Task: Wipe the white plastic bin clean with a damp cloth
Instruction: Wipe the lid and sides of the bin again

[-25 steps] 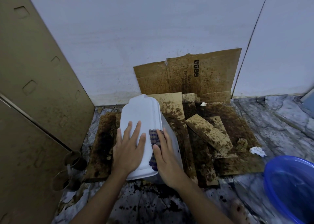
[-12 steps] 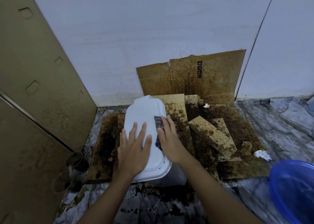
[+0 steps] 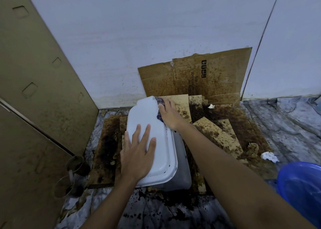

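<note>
Down on the floor, the white plastic bin (image 3: 152, 142) lay on stained cardboard (image 3: 217, 135) near the wall. Flat and spread, the left hand (image 3: 137, 152) pressed on the bin's near end, gripping nothing. At the far right edge the right hand (image 3: 171, 114) pressed a checked cloth (image 3: 159, 103) (mostly hidden beneath the fingers) against the bin. Well apart, a blue basin (image 3: 300, 190) sat at right.
</note>
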A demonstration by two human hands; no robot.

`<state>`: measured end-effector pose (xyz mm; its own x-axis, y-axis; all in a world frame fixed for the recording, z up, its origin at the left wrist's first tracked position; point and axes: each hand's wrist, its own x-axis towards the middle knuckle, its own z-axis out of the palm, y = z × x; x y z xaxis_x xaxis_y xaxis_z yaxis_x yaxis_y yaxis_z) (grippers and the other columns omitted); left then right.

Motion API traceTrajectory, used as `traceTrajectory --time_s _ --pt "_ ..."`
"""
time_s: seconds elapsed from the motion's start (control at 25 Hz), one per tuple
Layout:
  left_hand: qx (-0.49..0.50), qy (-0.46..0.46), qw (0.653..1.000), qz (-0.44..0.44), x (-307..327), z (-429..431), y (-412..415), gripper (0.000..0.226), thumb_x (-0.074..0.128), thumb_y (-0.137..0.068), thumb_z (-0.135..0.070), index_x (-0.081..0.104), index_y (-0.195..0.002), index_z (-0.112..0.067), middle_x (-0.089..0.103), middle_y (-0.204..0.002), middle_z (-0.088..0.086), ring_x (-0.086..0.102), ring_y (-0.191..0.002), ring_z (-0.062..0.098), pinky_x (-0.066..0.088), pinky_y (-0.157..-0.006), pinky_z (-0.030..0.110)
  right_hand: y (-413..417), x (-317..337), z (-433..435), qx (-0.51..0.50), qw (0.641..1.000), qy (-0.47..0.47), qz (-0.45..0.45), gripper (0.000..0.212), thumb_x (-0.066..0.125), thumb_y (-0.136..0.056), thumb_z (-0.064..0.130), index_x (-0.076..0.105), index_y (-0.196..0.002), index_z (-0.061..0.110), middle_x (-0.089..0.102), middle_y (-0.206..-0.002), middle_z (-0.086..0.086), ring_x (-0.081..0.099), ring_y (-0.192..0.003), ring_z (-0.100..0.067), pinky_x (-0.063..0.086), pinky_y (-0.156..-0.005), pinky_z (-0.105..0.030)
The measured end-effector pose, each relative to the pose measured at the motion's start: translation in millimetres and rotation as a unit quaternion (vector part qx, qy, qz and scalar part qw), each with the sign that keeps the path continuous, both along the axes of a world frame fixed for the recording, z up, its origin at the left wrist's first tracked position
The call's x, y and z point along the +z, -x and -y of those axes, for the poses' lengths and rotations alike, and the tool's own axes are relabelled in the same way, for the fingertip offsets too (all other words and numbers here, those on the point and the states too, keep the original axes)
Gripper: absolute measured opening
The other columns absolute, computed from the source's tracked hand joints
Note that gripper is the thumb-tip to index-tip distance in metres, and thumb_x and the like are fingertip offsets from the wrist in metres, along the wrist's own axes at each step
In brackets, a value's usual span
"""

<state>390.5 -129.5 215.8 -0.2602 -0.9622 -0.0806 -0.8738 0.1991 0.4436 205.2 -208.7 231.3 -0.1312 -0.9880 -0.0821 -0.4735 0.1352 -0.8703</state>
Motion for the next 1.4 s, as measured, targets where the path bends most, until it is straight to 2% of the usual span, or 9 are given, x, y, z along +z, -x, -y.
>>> traceTrajectory --time_s 0.16,0.36,0.48,0.56,0.72,0.96,1.08,1.28,1.4 --pt "-0.001 -0.002 1.000 0.000 0.0 0.9 1.5 0.057 0.013 -0.097 -0.072 -0.003 -0.150 -0.064 -0.010 -0.166 -0.026 -0.019 -0.155 0.017 0.011 -0.120 0.062 0.8 -3.0 -3.6 -0.003 1.000 0.012 0.004 0.053 0.023 -0.110 0.039 0.014 -0.159 0.020 0.005 -0.166 0.002 0.014 -0.152 -0.020 0.020 -0.116 -0.034" --pt "0.003 -0.006 1.000 -0.002 0.6 2.5 0.5 0.056 0.015 -0.098 -0.071 -0.001 -0.151 -0.063 -0.009 -0.166 -0.026 -0.018 -0.155 0.017 0.013 -0.121 0.062 -8.1 -12.3 -35.2 -0.008 1.000 0.002 0.028 0.056 0.026 -0.109 0.044 0.012 -0.160 0.026 -0.005 -0.169 0.005 0.004 -0.155 -0.020 0.016 -0.122 -0.042" --pt "0.003 -0.004 1.000 -0.007 -0.6 2.0 0.6 0.057 0.014 -0.097 -0.071 -0.001 -0.151 -0.063 -0.007 -0.167 -0.024 -0.018 -0.155 0.018 0.015 -0.121 0.062 -23.3 -12.8 -69.9 -0.045 0.997 0.041 0.036 0.054 0.036 -0.109 0.031 0.020 -0.159 0.020 0.009 -0.168 -0.004 0.010 -0.154 -0.020 0.011 -0.119 -0.028" --pt "0.003 0.000 1.000 -0.002 -1.7 1.7 1.4 0.058 0.011 -0.095 -0.072 -0.002 -0.151 -0.063 -0.007 -0.167 -0.023 -0.017 -0.155 0.019 0.015 -0.121 0.062 -29.3 -16.8 -90.9 -0.048 0.997 0.044 0.045 0.053 0.037 -0.109 0.031 0.021 -0.159 0.021 0.009 -0.168 -0.003 0.010 -0.155 -0.019 0.011 -0.118 -0.025" --pt "0.003 0.003 1.000 0.001 0.2 -1.1 6.3 0.058 0.012 -0.096 -0.070 0.000 -0.152 -0.061 -0.005 -0.168 -0.022 -0.016 -0.156 0.019 0.014 -0.122 0.061 -34.6 -25.8 -133.3 -0.012 0.997 0.013 0.069 0.059 0.025 -0.106 0.054 0.011 -0.160 0.035 -0.012 -0.165 0.021 -0.002 -0.154 -0.005 0.021 -0.123 -0.038" --pt "-0.004 0.010 1.000 0.001 -1.2 -2.6 10.0 0.057 0.017 -0.100 -0.066 0.003 -0.154 -0.058 -0.003 -0.169 -0.018 -0.014 -0.156 0.024 0.013 -0.123 0.060 -56.6 -30.5 -189.8 -0.031 0.998 0.030 0.045 0.059 0.023 -0.105 0.054 -0.001 -0.158 0.043 -0.024 -0.158 0.035 -0.017 -0.145 0.014 0.006 -0.117 -0.017" --pt "-0.010 0.014 1.000 -0.001 -3.3 -0.6 11.5 0.059 0.015 -0.099 -0.068 0.004 -0.155 -0.055 -0.003 -0.169 -0.016 -0.014 -0.156 0.026 0.011 -0.124 0.059 -63.4 -35.7 -200.6 -0.046 0.998 0.045 0.012 0.057 0.021 -0.106 0.054 -0.006 -0.156 0.047 -0.027 -0.156 0.036 -0.019 -0.146 0.011 0.004 -0.116 -0.019" --pt "-0.021 0.003 1.000 -0.008 -1.1 2.2 15.7 0.067 0.009 -0.090 -0.073 0.004 -0.155 -0.055 -0.003 -0.169 -0.017 -0.015 -0.156 0.026 0.011 -0.124 0.059 -51.7 -33.5 -194.2 -0.067 0.993 0.044 -0.082 0.056 0.016 -0.104 0.053 0.010 -0.158 0.038 0.001 -0.159 0.021 0.008 -0.142 -0.011 0.019 -0.119 -0.036" --pt "-0.028 -0.013 0.999 -0.014 2.2 4.8 16.2 0.060 0.017 -0.099 -0.069 0.008 -0.156 -0.054 -0.003 -0.168 -0.019 -0.016 -0.156 0.024 0.012 -0.123 0.060 -39.3 -28.9 -184.3 -0.085 0.990 0.058 -0.099 0.054 0.022 -0.105 0.051 0.022 -0.155 0.031 0.014 -0.146 0.013 0.016 -0.125 -0.008 0.030 -0.113 -0.036"
